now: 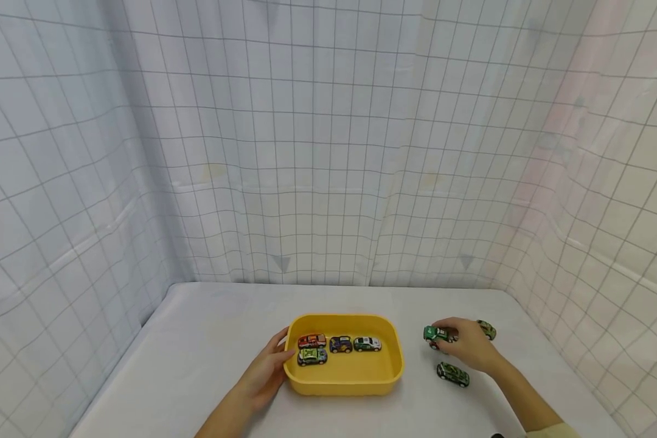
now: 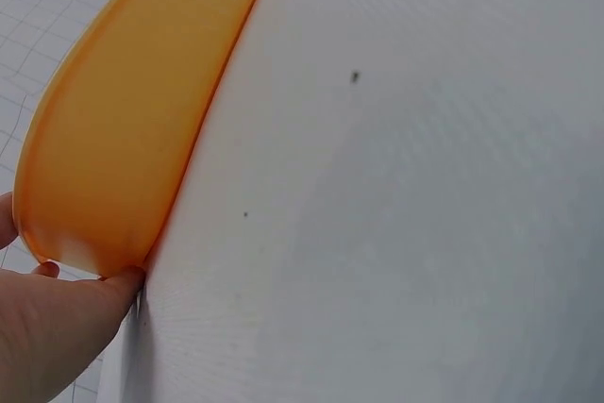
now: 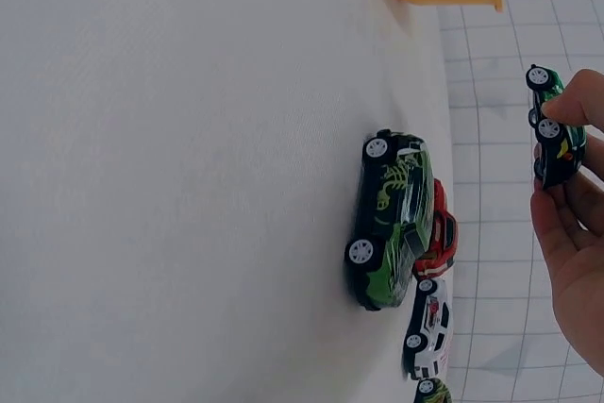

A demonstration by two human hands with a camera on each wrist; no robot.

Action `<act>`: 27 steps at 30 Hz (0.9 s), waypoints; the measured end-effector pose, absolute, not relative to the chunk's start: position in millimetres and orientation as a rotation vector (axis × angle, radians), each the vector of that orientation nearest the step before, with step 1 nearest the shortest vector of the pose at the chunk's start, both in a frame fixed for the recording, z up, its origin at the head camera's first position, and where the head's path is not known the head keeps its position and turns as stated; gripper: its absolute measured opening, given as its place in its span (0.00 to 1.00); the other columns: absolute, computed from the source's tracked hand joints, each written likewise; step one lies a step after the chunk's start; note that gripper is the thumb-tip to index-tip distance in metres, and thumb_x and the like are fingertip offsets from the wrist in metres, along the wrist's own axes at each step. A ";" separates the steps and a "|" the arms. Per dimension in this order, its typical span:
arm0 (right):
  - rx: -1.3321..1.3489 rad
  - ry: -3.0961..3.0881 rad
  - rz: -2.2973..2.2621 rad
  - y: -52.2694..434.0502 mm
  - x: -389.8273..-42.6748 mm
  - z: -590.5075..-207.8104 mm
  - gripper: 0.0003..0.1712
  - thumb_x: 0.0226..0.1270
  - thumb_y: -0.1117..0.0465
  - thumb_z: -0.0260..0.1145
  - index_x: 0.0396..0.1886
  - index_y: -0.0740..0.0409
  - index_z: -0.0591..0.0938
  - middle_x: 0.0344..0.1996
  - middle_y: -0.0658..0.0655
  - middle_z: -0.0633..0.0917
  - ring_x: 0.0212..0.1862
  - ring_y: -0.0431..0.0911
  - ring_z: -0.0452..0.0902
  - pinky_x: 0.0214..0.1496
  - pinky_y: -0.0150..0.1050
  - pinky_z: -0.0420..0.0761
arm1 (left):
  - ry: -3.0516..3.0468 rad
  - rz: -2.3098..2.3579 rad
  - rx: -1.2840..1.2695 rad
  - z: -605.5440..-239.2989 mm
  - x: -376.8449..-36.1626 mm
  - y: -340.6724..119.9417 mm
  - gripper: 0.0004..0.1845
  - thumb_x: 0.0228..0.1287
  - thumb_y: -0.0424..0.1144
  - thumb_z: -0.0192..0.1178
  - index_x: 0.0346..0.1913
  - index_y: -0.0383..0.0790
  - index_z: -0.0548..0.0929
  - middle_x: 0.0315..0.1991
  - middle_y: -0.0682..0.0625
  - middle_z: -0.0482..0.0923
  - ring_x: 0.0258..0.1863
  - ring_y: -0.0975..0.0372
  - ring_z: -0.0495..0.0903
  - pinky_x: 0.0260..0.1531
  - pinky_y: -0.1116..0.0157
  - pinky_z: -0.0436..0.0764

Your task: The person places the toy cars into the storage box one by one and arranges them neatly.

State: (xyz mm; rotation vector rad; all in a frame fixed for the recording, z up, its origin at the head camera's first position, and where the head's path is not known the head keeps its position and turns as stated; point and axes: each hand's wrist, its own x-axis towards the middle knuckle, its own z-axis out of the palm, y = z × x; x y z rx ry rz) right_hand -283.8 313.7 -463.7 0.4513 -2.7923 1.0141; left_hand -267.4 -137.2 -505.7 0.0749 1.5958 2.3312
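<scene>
A yellow tray point(image 1: 356, 388) holds several toy cars in its left and middle part, among them a red one point(image 1: 312, 341), a purple one point(image 1: 340, 345) and a white-and-green one point(image 1: 367, 345). My left hand point(image 1: 263, 372) grips the tray's left end, the thumb at the rim and fingers along the outer wall. To the right of the tray, my right hand point(image 1: 467, 345) pinches a green toy car point(image 3: 559, 129) between thumb and fingers, held off the table. Below that hand a dark green patterned car point(image 3: 392, 224) stands on the table.
Past the dark green car, a red car point(image 3: 442, 233) and a white car point(image 3: 429, 327) stand close together. A camouflage car point(image 1: 487, 330) sits beyond my right hand. White gridded curtains point(image 1: 328, 152) enclose the white table point(image 1: 208, 328) at the back and sides.
</scene>
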 end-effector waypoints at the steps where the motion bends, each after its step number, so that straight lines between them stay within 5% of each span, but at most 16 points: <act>1: 0.468 -2.788 1.028 311.0 -284.4 -463.5 0.19 0.63 0.63 0.75 0.53 0.62 0.87 0.48 0.55 0.87 0.49 0.51 0.84 0.47 0.41 0.85 | 1.595 2.332 0.075 -505.7 -267.6 -137.5 0.37 0.78 0.29 0.47 0.83 0.38 0.44 0.80 0.26 0.38 0.78 0.36 0.46 0.74 0.42 0.52; 10: 0.577 -2.744 1.130 292.1 -288.4 -464.2 0.18 0.62 0.67 0.73 0.52 0.63 0.86 0.47 0.55 0.87 0.47 0.50 0.84 0.44 0.36 0.86 | 1.591 2.324 0.081 -504.0 -266.8 -138.2 0.37 0.79 0.29 0.47 0.83 0.38 0.43 0.80 0.26 0.39 0.78 0.36 0.47 0.74 0.42 0.53; 20: 0.690 -2.739 1.143 262.0 -291.2 -463.3 0.17 0.64 0.65 0.73 0.53 0.58 0.86 0.49 0.51 0.87 0.51 0.52 0.84 0.53 0.53 0.84 | 1.579 2.329 0.076 -502.5 -265.7 -139.8 0.38 0.78 0.29 0.48 0.83 0.37 0.43 0.79 0.24 0.40 0.78 0.36 0.47 0.74 0.42 0.53; 27: 0.779 -2.719 1.185 247.7 -293.8 -462.6 0.17 0.64 0.67 0.71 0.53 0.57 0.86 0.48 0.48 0.86 0.50 0.47 0.83 0.56 0.55 0.83 | 1.575 2.331 0.082 -501.8 -266.8 -138.5 0.38 0.78 0.29 0.47 0.83 0.37 0.43 0.79 0.24 0.40 0.78 0.36 0.46 0.74 0.42 0.52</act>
